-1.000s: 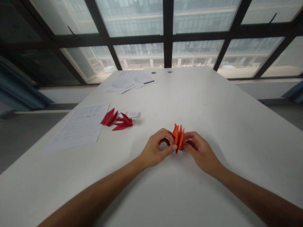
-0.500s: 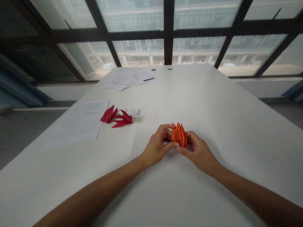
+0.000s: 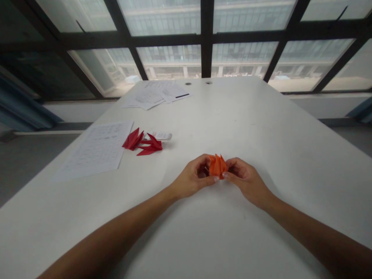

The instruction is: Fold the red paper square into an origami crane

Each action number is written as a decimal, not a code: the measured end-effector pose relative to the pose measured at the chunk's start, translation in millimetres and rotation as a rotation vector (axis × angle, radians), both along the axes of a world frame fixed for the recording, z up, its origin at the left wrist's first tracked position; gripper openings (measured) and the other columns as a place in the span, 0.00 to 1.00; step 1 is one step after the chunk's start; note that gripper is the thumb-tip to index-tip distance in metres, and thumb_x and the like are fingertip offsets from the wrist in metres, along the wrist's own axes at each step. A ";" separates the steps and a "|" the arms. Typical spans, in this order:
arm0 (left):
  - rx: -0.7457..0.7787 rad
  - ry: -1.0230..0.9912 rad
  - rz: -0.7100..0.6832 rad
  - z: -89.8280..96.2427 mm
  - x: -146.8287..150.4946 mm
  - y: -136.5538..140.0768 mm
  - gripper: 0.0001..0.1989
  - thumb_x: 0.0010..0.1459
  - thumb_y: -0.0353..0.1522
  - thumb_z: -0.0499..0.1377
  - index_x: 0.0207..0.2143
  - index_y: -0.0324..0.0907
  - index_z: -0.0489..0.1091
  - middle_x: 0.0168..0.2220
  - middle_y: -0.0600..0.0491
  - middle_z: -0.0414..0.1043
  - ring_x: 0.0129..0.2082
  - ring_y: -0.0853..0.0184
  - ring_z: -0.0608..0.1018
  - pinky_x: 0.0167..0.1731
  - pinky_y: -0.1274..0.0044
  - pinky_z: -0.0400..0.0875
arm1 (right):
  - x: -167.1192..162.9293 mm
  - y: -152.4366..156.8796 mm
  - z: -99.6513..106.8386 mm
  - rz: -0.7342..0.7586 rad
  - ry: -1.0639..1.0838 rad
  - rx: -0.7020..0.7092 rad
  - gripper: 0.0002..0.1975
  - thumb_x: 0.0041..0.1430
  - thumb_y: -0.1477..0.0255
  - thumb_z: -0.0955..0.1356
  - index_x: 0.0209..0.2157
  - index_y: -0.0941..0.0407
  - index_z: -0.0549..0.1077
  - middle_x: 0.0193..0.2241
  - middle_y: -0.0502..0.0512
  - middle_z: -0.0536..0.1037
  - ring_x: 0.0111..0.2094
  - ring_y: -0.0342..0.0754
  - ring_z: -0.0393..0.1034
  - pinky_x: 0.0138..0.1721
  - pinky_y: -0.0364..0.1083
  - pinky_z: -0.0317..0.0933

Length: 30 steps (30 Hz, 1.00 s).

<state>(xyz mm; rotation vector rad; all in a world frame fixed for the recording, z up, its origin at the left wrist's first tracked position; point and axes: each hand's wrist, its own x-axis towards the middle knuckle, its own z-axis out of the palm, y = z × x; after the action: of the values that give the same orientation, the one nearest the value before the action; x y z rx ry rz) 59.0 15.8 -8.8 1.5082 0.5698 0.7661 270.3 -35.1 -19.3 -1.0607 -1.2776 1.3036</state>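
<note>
An orange folded-paper piece point(image 3: 217, 166), with several pointed layers standing upward, is held between both hands over the white table point(image 3: 186, 240). My left hand point(image 3: 197, 174) grips its left side, thumb along the lower front and fingers curled behind. On the other side, my right hand point(image 3: 242, 176) pinches the lower right edge with thumb and fingers; some fingertips are hidden behind the paper. Further left lie two red folded-paper pieces, one point(image 3: 133, 138) overlapping a printed sheet and the other point(image 3: 151, 145) beside it.
Behind the red pieces rests a white object with small print point(image 3: 162, 136). A printed sheet point(image 3: 95, 151) lies at the left table edge, and more papers point(image 3: 154, 95) are spread at the far left. Two round holes pierce the far edge, before a dark window frame point(image 3: 206, 58).
The orange paper has turned a little and looks shorter, its points now less spread. My left forefinger has moved off its top front, and my thumbs are slightly further apart.
</note>
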 end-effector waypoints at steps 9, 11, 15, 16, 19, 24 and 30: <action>0.002 -0.060 0.066 1.5 2.9 1.0 0.17 0.52 0.32 0.74 0.31 0.39 0.66 0.44 0.51 0.70 0.41 0.68 0.76 0.43 0.75 0.72 | -0.2 -0.6 1.6 -0.024 0.044 0.077 0.07 0.60 0.67 0.75 0.35 0.51 0.74 0.44 0.53 0.81 0.47 0.50 0.75 0.51 0.52 0.68; -0.006 -0.071 0.064 2.8 3.3 0.6 0.16 0.53 0.32 0.73 0.31 0.39 0.67 0.43 0.50 0.71 0.42 0.67 0.76 0.43 0.75 0.72 | 1.3 0.1 0.6 -0.024 0.080 0.081 0.08 0.60 0.68 0.75 0.33 0.52 0.73 0.47 0.53 0.81 0.49 0.51 0.75 0.53 0.53 0.67; -0.024 -0.073 0.099 1.6 3.3 -0.3 0.15 0.58 0.35 0.70 0.32 0.39 0.66 0.39 0.51 0.73 0.39 0.69 0.76 0.40 0.76 0.71 | 4.6 2.4 -5.0 -0.005 0.223 0.026 0.08 0.60 0.70 0.75 0.34 0.51 0.72 0.46 0.51 0.81 0.48 0.50 0.75 0.54 0.54 0.66; -0.019 -0.070 0.108 0.9 3.1 -0.6 0.15 0.59 0.36 0.70 0.33 0.40 0.67 0.39 0.51 0.72 0.38 0.69 0.75 0.39 0.76 0.71 | 4.9 2.8 -6.4 -0.002 0.245 0.016 0.08 0.60 0.70 0.76 0.34 0.51 0.73 0.45 0.51 0.81 0.47 0.49 0.75 0.54 0.54 0.66; 0.021 -0.041 0.100 -0.4 2.3 -1.4 0.16 0.58 0.36 0.70 0.43 0.41 0.69 0.39 0.52 0.71 0.37 0.69 0.75 0.38 0.76 0.70 | 4.8 3.4 -8.5 0.003 0.243 0.011 0.08 0.60 0.69 0.76 0.36 0.50 0.74 0.43 0.50 0.81 0.44 0.49 0.75 0.51 0.53 0.67; 0.094 0.057 0.078 1.9 2.6 -3.0 0.14 0.59 0.36 0.70 0.43 0.40 0.72 0.41 0.50 0.72 0.37 0.68 0.74 0.37 0.75 0.70 | 2.1 3.2 -7.0 0.027 0.188 -0.021 0.08 0.60 0.68 0.76 0.39 0.51 0.76 0.38 0.49 0.80 0.41 0.48 0.75 0.51 0.54 0.69; 0.047 0.050 0.098 0.4 2.9 -1.5 0.15 0.62 0.41 0.67 0.39 0.39 0.71 0.37 0.50 0.73 0.37 0.67 0.76 0.39 0.74 0.71 | -0.6 2.4 -5.6 0.028 0.200 -0.044 0.08 0.61 0.67 0.75 0.39 0.52 0.75 0.38 0.50 0.81 0.42 0.49 0.77 0.52 0.56 0.71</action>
<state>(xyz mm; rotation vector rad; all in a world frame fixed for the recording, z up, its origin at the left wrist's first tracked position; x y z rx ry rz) 61.8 14.3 -8.3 1.5550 0.6712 0.8242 269.7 -32.7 -24.8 -0.9194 -1.1217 1.4267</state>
